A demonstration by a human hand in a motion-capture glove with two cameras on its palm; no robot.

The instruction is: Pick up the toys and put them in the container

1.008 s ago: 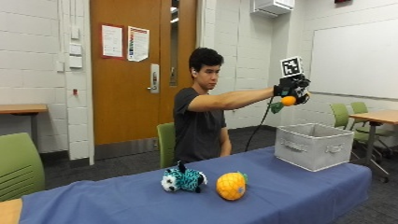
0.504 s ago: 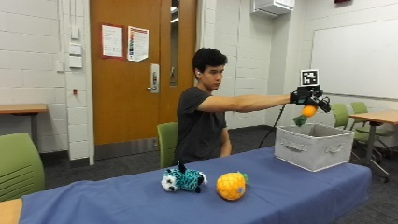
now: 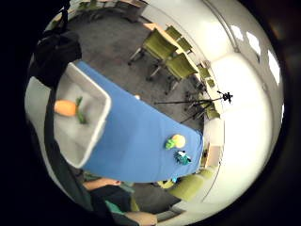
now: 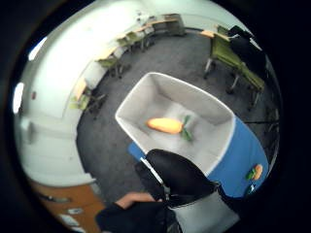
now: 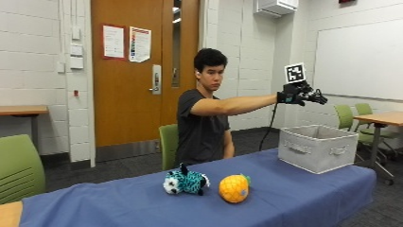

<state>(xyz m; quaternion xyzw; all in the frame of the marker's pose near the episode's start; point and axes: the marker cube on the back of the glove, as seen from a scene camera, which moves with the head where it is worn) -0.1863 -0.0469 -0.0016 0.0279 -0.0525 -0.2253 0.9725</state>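
Released since the earlier frame, the carrot toy [image 4: 166, 125] now lies on the floor of the grey container [image 5: 317, 147] instead of in the gloved right hand [image 5: 301, 94], which hovers above the container with fingers spread and holding nothing. One toy is thus stowed; the pineapple toy [image 5: 233, 188] and teal plush [image 5: 184, 182] await collection on the blue table [image 5: 296, 194].
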